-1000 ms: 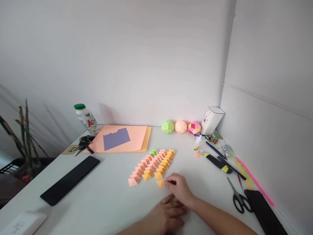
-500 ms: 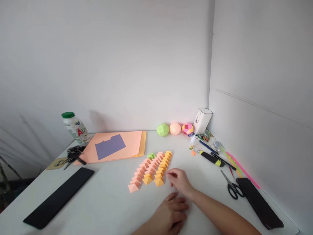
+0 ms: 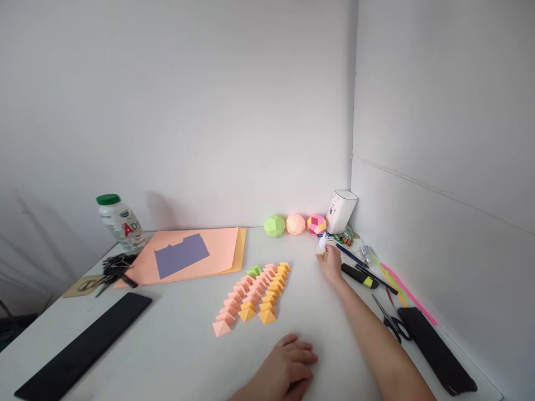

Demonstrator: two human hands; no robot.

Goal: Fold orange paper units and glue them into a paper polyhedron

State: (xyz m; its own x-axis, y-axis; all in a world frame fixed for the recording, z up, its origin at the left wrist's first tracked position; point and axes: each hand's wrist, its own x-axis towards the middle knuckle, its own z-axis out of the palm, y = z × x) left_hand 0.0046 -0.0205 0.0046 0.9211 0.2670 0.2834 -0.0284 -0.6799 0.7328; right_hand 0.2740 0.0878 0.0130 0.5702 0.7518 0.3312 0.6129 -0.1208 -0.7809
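My right hand is stretched out to the back right, its fingers closed round the lower part of a small white glue bottle. The bottle stands upright, and its yellow base is partly hidden by my fingers. My left hand rests palm down near the front, fingers loosely bent and apart, with nothing visible in it. Beyond it, folded paper pyramids stand in slanting rows: peach ones, orange-yellow ones and a green one at the back.
Faceted paper balls, green, peach and multicoloured, line the wall beside a white box. A cutter, scissors and black case lie right. Paper sheets, a bottle and black panel are left.
My right hand has moved from beside the orange-yellow pyramids away to the glue bottle at the back right. The left hand stays about where it was. The view has shifted slightly.
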